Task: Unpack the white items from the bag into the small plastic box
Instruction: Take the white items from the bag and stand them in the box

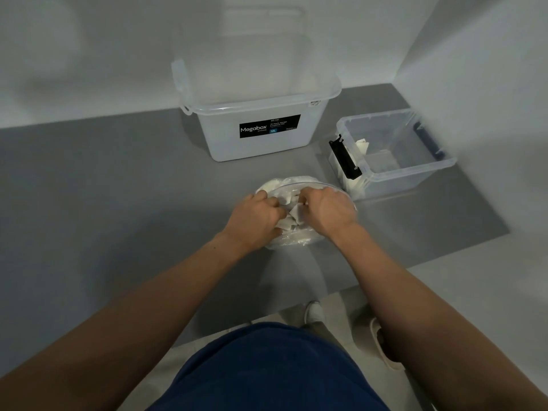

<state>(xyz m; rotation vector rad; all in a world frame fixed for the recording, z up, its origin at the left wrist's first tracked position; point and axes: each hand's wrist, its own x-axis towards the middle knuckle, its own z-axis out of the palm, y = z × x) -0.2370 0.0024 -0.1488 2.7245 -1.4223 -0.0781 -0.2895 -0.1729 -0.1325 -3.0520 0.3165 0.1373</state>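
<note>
At the middle of the grey bench (118, 203) lies a clear plastic bag (286, 181), its mouth open toward the person and both hands pushed into it. Heaped inside it are the white items (290, 217), small folded pieces. The left hand (258, 215) has its fingers curled down among them, so its grip is closed on the white items. The right hand (329, 212) is just beside it, nearly touching, with its grip narrow and pinching a white piece at the fingertips.

To the right of the bag, near it but apart, stands the small box (415, 171), clear with black latches and no lid on. A few white pieces (362, 146) already lie against its left wall. Behind the bag stands a large box (225, 137), cloudy white, with a black label (269, 126) on its front.
</note>
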